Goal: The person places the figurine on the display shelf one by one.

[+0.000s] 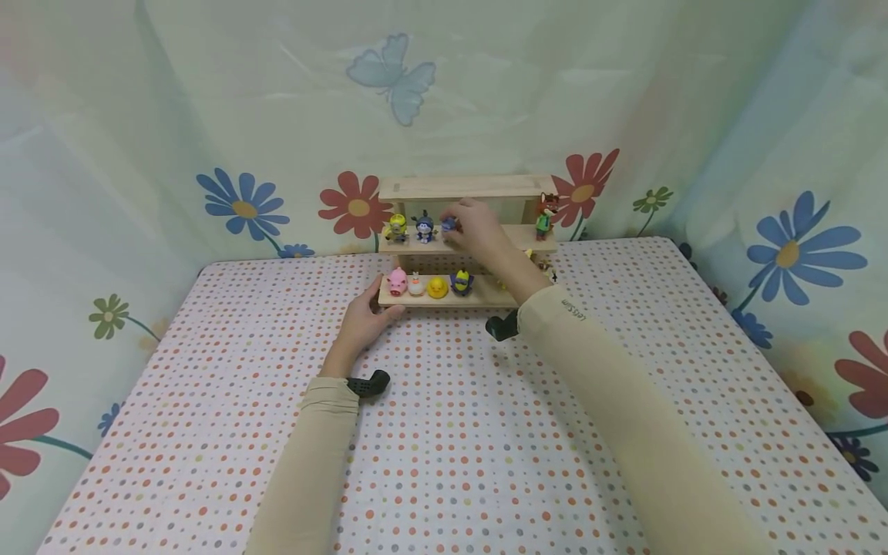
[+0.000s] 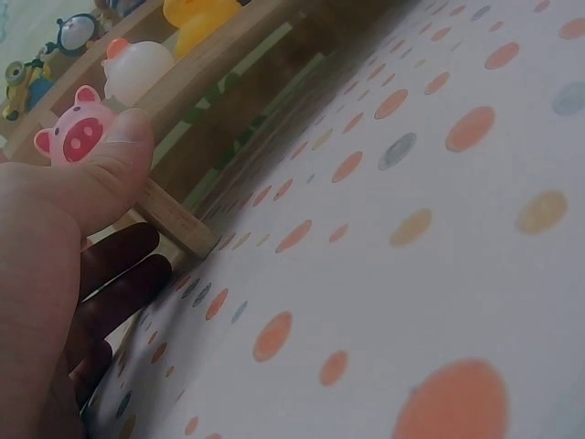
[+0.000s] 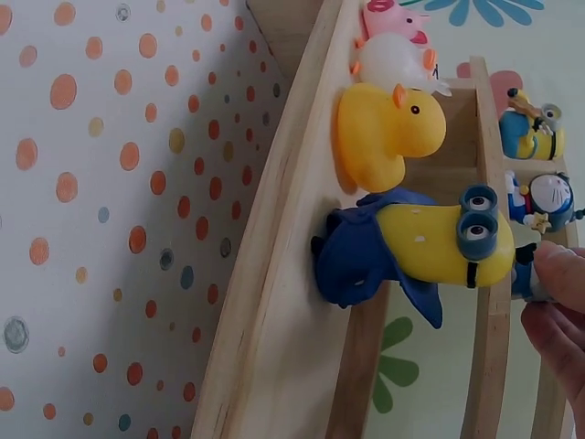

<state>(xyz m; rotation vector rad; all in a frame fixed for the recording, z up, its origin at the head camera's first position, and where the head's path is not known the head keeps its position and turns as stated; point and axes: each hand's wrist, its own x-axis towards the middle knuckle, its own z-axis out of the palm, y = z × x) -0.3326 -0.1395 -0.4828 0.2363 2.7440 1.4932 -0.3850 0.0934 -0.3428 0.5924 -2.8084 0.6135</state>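
Observation:
A three-tier wooden shelf (image 1: 468, 186) stands at the back of the table. My left hand (image 1: 362, 321) holds its lower left end, thumb on the front near a pink pig figurine (image 2: 80, 130). With my right hand (image 1: 479, 230) I pinch a small blue figurine (image 1: 449, 225) at the middle tier; fingers partly cover it. Left of it on that tier are a figurine with dark ears (image 1: 425, 227) and a yellow Minion figurine (image 1: 397, 227). The bottom tier carries the pig, a white hen-like figurine (image 3: 393, 62), a yellow duck (image 3: 388, 133) and a blue-caped Minion (image 3: 430, 242).
A fox figurine (image 1: 546, 216) stands at the middle tier's right end. More figurines (image 1: 546, 270) sit at the bottom right, partly behind my right forearm. A dotted cloth (image 1: 430, 439) covers the table, and a flowered curtain (image 1: 277, 100) hangs behind.

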